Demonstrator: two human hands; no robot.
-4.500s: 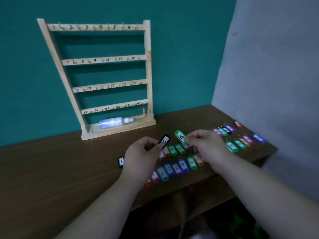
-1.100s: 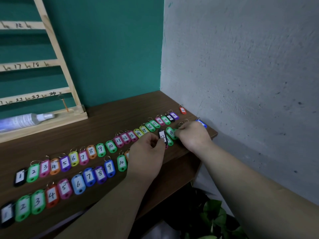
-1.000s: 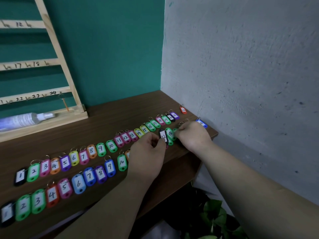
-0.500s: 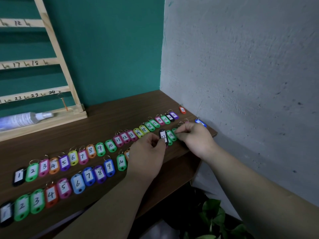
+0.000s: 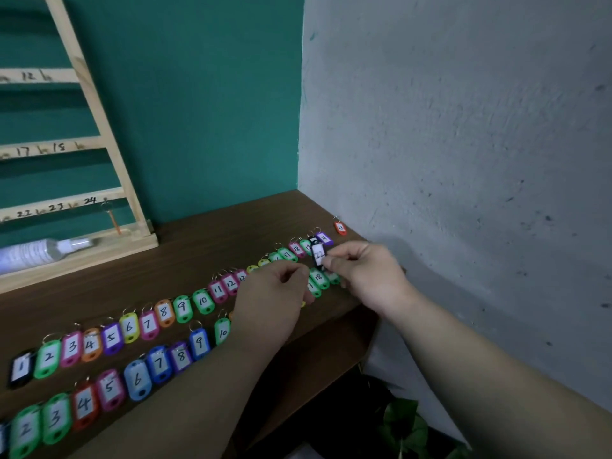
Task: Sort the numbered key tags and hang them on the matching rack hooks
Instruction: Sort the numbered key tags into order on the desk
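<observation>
Now the person's right hand [image 5: 364,273] pinches a black tag [image 5: 318,255] marked 22 between thumb and fingertips, holding it upright just above the far right end of the table [image 5: 205,246]. The left hand [image 5: 275,293] is just beside it with its fingers curled in toward the thumb; I cannot tell whether it holds anything. Two rows of coloured numbered tags lie on the table, the back row [image 5: 182,308] and the front row [image 5: 137,379], both running in counting order from the left toward the hands. A green tag [image 5: 318,277] marked 18 lies directly under the black one. One orange tag [image 5: 340,227] lies apart, near the grey wall. The wooden rack [image 5: 99,127] stands at the back left against the teal wall, with a bottle [image 5: 33,253] lying on its base.
</observation>
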